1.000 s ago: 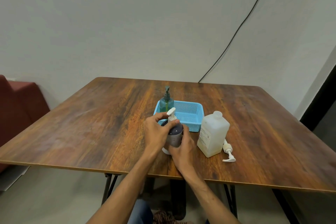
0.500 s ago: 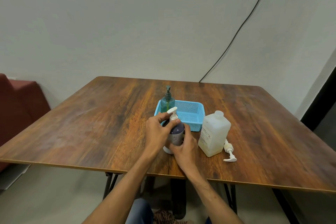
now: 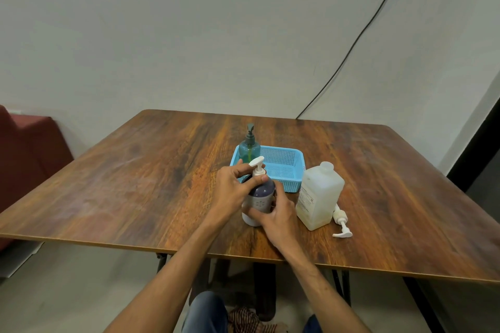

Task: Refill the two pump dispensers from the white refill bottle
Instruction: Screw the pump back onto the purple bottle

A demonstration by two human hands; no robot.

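Observation:
A purple-and-white pump dispenser (image 3: 260, 196) stands on the wooden table (image 3: 151, 178) near its front edge. My left hand (image 3: 232, 189) grips its neck just under the white pump head (image 3: 257, 164). Around the lower body of the dispenser wraps my right hand (image 3: 278, 215). The white refill bottle (image 3: 319, 196) stands uncapped just to the right. Beside its base lies a loose white pump (image 3: 341, 222). A green pump dispenser (image 3: 249, 147) stands in the left corner of the blue basket (image 3: 284, 170) behind.
A black cable (image 3: 351, 47) runs down the wall to the table's far edge. A red seat (image 3: 29, 149) stands at the left. My knees show below the table's front edge.
My hands keep their hold on the purple dispenser, with the left fingers shifting slightly around the pump neck. The view has drifted a little; nothing else on the table has moved.

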